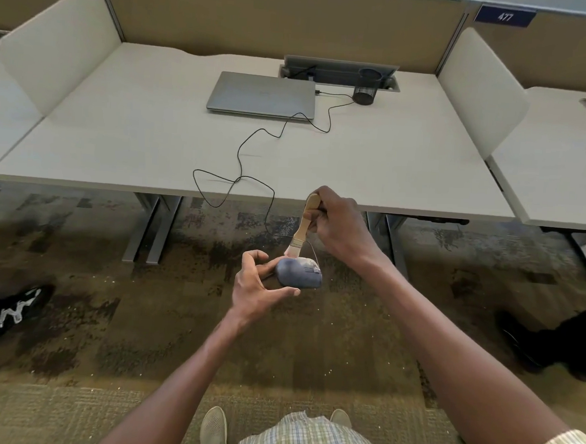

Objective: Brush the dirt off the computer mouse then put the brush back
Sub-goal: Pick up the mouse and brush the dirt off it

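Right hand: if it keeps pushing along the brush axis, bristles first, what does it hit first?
The right hand aims the wooden-handled brush down-left; its bristles seem already at the dusty dark blue computer mouse held in the left hand. The mouse comes first, though depth is unclear.

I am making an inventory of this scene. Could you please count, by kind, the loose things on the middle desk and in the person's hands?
Laptop: 1
Pen holder, black mesh: 1
Computer mouse, with its cable, in the left hand: 1
Brush, in the right hand: 1
Total: 4
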The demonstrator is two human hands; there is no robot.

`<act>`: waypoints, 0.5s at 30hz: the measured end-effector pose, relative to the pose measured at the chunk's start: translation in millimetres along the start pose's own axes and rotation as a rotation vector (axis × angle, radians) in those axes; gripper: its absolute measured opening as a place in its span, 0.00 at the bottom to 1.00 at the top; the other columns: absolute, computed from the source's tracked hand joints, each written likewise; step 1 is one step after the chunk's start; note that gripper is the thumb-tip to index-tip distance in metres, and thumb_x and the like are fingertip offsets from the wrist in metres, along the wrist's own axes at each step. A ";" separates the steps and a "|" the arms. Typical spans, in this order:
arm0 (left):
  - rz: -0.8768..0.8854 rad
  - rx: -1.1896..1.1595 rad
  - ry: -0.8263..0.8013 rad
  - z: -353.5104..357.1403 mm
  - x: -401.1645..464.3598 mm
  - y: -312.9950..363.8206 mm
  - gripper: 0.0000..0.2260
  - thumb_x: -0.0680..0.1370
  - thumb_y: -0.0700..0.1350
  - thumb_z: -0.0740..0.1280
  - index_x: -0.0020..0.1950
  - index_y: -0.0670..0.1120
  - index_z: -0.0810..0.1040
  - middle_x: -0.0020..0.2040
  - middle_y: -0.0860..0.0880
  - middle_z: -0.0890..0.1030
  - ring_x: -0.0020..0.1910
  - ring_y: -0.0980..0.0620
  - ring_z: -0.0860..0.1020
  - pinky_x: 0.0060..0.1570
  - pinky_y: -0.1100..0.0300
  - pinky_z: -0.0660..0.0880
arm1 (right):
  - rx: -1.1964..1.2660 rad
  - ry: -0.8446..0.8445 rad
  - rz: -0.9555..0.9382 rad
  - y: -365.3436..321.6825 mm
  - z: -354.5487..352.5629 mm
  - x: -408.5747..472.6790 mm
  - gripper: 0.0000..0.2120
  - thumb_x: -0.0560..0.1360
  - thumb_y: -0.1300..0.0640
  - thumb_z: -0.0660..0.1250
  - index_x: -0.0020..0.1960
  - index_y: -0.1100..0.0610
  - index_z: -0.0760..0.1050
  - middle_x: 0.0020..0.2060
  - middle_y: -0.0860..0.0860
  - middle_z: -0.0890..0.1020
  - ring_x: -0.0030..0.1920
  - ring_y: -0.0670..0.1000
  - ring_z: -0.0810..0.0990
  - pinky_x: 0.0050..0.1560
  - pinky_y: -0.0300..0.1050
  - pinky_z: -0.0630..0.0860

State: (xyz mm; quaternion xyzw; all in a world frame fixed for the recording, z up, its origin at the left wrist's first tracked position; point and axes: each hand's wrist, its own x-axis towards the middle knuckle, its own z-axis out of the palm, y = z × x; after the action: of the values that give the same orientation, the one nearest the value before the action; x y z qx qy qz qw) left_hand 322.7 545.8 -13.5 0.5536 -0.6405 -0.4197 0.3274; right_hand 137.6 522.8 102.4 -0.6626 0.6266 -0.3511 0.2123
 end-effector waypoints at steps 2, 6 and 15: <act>0.000 0.000 -0.006 -0.3 0.1 0.2 0.39 0.60 0.46 0.85 0.61 0.43 0.64 0.60 0.47 0.84 0.57 0.57 0.79 0.58 0.56 0.77 | -0.003 -0.060 0.005 -2.0 0.1 2.2 0.12 0.78 0.70 0.62 0.46 0.54 0.72 0.39 0.51 0.83 0.42 0.45 0.84 0.41 0.47 0.84; 0.012 -0.003 -0.031 0.9 -0.1 -0.1 0.39 0.60 0.46 0.86 0.61 0.43 0.65 0.61 0.46 0.83 0.59 0.58 0.79 0.60 0.54 0.78 | -0.074 -0.118 0.021 -4.3 2.0 9.1 0.12 0.78 0.70 0.63 0.45 0.54 0.71 0.38 0.50 0.81 0.40 0.39 0.82 0.37 0.35 0.75; 0.021 -0.032 -0.057 1.1 -1.1 -0.4 0.38 0.61 0.44 0.85 0.60 0.45 0.63 0.61 0.47 0.83 0.56 0.61 0.80 0.56 0.63 0.78 | -0.112 -0.040 0.024 -1.8 0.0 13.9 0.06 0.78 0.69 0.61 0.50 0.60 0.73 0.43 0.57 0.83 0.46 0.52 0.85 0.41 0.49 0.80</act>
State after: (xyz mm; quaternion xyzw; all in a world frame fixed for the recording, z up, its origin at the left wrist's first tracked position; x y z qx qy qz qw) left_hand 322.1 547.0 -14.3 0.5291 -0.6486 -0.4422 0.3223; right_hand 138.3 509.4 106.5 -0.6727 0.6489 -0.2995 0.1918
